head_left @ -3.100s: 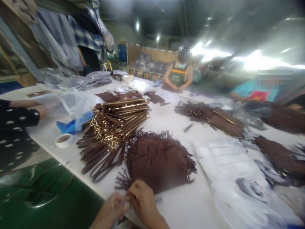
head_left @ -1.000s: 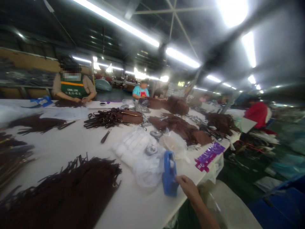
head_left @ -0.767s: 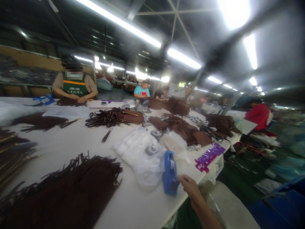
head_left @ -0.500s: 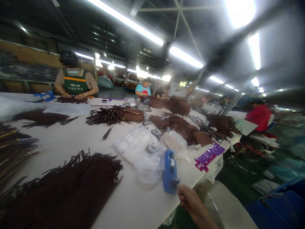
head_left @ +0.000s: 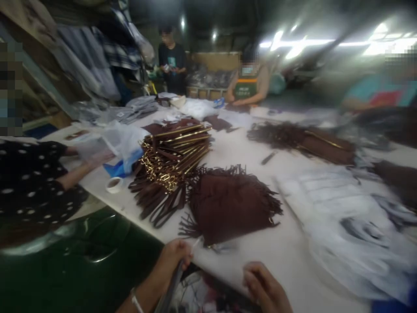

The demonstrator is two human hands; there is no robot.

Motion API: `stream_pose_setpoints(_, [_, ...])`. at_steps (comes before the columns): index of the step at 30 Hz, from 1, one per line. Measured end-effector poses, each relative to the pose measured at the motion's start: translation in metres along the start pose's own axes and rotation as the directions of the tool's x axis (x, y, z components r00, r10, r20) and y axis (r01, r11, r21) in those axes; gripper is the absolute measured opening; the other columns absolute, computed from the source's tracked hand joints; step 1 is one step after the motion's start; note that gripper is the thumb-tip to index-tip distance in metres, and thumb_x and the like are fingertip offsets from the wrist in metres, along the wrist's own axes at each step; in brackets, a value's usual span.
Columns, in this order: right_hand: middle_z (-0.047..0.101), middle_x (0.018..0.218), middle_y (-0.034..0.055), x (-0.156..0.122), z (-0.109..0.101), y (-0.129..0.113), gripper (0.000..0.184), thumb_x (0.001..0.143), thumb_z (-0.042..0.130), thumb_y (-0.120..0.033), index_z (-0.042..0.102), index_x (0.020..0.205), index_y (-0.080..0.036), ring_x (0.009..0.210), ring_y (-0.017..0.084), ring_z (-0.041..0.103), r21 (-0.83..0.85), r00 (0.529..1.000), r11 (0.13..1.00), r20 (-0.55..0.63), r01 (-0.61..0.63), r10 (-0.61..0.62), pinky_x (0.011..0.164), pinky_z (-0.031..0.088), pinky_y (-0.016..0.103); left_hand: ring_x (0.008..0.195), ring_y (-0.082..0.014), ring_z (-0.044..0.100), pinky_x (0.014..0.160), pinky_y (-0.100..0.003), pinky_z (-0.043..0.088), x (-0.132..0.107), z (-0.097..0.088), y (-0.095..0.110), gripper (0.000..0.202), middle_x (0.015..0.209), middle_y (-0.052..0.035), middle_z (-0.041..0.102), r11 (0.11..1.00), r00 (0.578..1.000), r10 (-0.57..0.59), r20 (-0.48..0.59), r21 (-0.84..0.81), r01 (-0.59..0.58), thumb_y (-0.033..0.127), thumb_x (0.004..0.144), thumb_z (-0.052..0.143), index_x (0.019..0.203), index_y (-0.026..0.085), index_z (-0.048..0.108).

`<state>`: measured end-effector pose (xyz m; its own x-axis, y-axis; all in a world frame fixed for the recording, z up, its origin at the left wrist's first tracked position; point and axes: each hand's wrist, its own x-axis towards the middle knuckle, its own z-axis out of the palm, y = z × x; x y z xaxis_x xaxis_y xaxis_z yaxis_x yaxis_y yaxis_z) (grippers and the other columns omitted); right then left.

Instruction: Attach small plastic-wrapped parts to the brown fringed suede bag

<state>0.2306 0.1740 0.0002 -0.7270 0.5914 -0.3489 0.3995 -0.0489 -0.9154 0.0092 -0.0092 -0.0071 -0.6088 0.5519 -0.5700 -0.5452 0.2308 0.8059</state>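
Observation:
My left hand [head_left: 177, 256] is closed at the table's near edge, fingers pinched on a thin grey strip [head_left: 173, 284] that hangs below it. A pale tip pokes out above its fingertips, too blurred to name. To its right, my right hand [head_left: 263, 284] is apart from it, with fingers curled together; what they hold, if anything, is too smeared to make out. Just beyond both hands lies a flat stack of dark brown fringed pieces [head_left: 231, 204]. Brown straps with gold zippers and clasps [head_left: 172, 161] are piled behind it to the left.
A clear and white plastic bag [head_left: 339, 217] lies on the right side of the white table [head_left: 247, 152]. At left, a co-worker in a dotted sleeve [head_left: 32, 182] handles plastic near a tape roll [head_left: 114, 184]. Another co-worker in a green apron [head_left: 246, 87] is across the table.
My view has swung left, away from the blue tape dispenser, now barely at the lower right edge. My right hand has left the dispenser, and my left hand has come into view.

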Motion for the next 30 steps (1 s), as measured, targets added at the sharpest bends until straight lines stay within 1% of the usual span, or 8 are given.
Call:
stream_pose_setpoints(2, [0.054, 0.062, -0.0037, 0.018, 0.047, -0.02, 0.024, 0.088, 0.05, -0.044, 0.058, 0.084, -0.021, 0.053, 0.012, 0.047, 0.037, 0.974, 0.998, 0.216, 0.054, -0.061, 0.05, 0.035, 0.022, 0.054, -0.0079, 0.051, 0.049, -0.017, 0.035, 0.0, 0.003, 0.0, 0.028, 0.07, -0.0038, 0.064, 1.0, 1.0, -0.012, -0.006, -0.029, 0.012, 0.033, 0.071, 0.073, 0.077, 0.013, 0.056])
stream_pose_setpoints(3, [0.055, 0.063, -0.0036, 0.026, 0.066, -0.026, 0.019, 0.088, 0.05, -0.038, 0.058, 0.084, -0.021, 0.053, 0.012, 0.047, 0.063, 0.956, 0.996, 0.282, 0.069, -0.084, 0.05, 0.035, 0.021, 0.054, -0.0078, 0.05, 0.049, -0.017, 0.034, 0.001, 0.004, 0.0, 0.027, 0.071, -0.004, 0.064, 0.999, 1.0, -0.011, -0.003, -0.036, 0.011, 0.032, 0.072, 0.072, 0.078, 0.013, 0.056])
stream_pose_setpoints(5, [0.057, 0.065, -0.0035, 0.042, 0.095, -0.031, 0.013, 0.087, 0.049, -0.031, 0.058, 0.084, -0.021, 0.052, 0.011, 0.046, 0.082, 0.939, 0.992, 0.323, 0.094, -0.116, 0.05, 0.034, 0.021, 0.053, -0.0079, 0.05, 0.049, -0.017, 0.034, 0.0, 0.006, -0.001, 0.025, 0.068, -0.0031, 0.063, 0.999, 1.0, 0.001, 0.01, -0.045, 0.0, 0.032, 0.073, 0.071, 0.079, 0.013, 0.055])
stream_pose_setpoints(7, [0.057, 0.065, -0.0039, 0.054, 0.11, -0.031, 0.012, 0.086, 0.049, -0.026, 0.06, 0.084, -0.021, 0.052, 0.011, 0.046, 0.054, 0.943, 0.99, 0.3, 0.134, -0.144, 0.051, 0.034, 0.021, 0.052, -0.0082, 0.049, 0.049, -0.018, 0.035, 0.001, 0.006, -0.003, 0.025, 0.063, -0.0018, 0.061, 0.999, 1.0, 0.003, 0.028, -0.044, -0.002, 0.032, 0.073, 0.07, 0.08, 0.013, 0.056])
stream_pose_setpoints(15, [0.065, 0.075, -0.0028, 0.068, 0.118, -0.038, 0.013, 0.083, 0.05, -0.016, 0.062, 0.079, -0.021, 0.073, 0.014, 0.058, 0.002, 0.935, 0.966, 0.251, 0.258, -0.251, 0.065, 0.038, 0.021, 0.049, -0.0069, 0.045, 0.048, -0.017, 0.032, 0.002, 0.001, -0.003, 0.021, 0.059, -0.0007, 0.057, 0.998, 0.998, -0.015, 0.065, -0.062, 0.019, 0.03, 0.077, 0.064, 0.082, 0.011, 0.057])
stream_pose_setpoints(19, [0.063, 0.073, -0.0036, 0.069, 0.12, -0.035, 0.014, 0.085, 0.049, -0.016, 0.059, 0.077, -0.021, 0.072, 0.013, 0.057, -0.026, 0.927, 0.953, 0.242, 0.302, -0.287, 0.065, 0.037, 0.02, 0.05, -0.0071, 0.046, 0.048, -0.018, 0.031, 0.001, 0.001, -0.001, 0.02, 0.06, -0.0004, 0.056, 0.995, 0.996, -0.031, 0.08, -0.094, 0.038, 0.029, 0.076, 0.064, 0.081, 0.011, 0.057])
stream_pose_setpoints(24, [0.059, 0.07, -0.0032, 0.071, 0.124, -0.025, 0.016, 0.089, 0.047, -0.021, 0.055, 0.075, -0.02, 0.07, 0.013, 0.056, -0.146, 0.92, 0.927, 0.249, 0.345, -0.303, 0.063, 0.034, 0.021, 0.05, -0.0091, 0.048, 0.05, -0.02, 0.034, 0.002, 0.0, -0.009, 0.018, 0.058, -0.002, 0.059, 0.997, 0.998, -0.047, 0.042, -0.063, 0.05, 0.025, 0.073, 0.059, 0.083, 0.01, 0.059])
stream_pose_setpoints(30, [0.062, 0.073, -0.002, 0.07, 0.124, -0.029, 0.017, 0.088, 0.046, -0.018, 0.057, 0.076, -0.02, 0.07, 0.014, 0.058, -0.266, 0.907, 0.885, 0.291, 0.383, -0.305, 0.062, 0.032, 0.022, 0.052, -0.0109, 0.052, 0.051, -0.021, 0.036, 0.002, 0.002, -0.02, 0.031, 0.06, -0.0024, 0.062, 1.0, 0.999, 0.031, 0.016, 0.007, -0.031, 0.035, 0.071, 0.072, 0.085, 0.011, 0.058])
